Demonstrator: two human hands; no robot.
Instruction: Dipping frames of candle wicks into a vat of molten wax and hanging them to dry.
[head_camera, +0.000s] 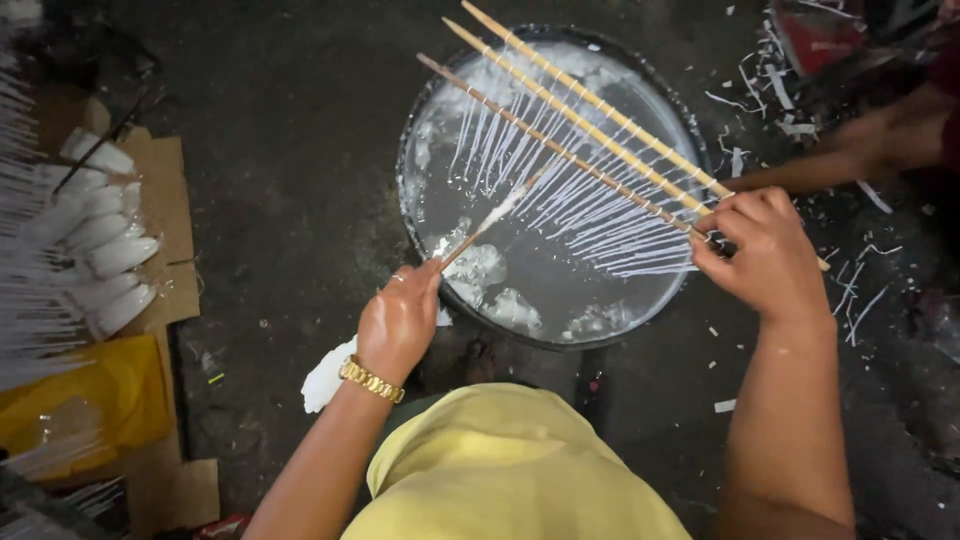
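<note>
My right hand (765, 250) grips the near ends of three long bamboo rods (585, 115) from which several thin white strings (560, 185) hang. The rods slant over a round dark basin (410, 160) of cloudy liquid with white lumps floating in it. My left hand (400, 320), with a gold bracelet at the wrist, pinches a thin stick (490, 218) coated white near its tip. That stick points up into the hanging strings above the liquid.
White candles (105, 250) lie on cardboard at the left, beside a yellow bag (85, 400). Another person's arm (860, 150) reaches in from the right. White scraps (790, 100) litter the dark floor at the right. A white lump (325, 378) lies by my left wrist.
</note>
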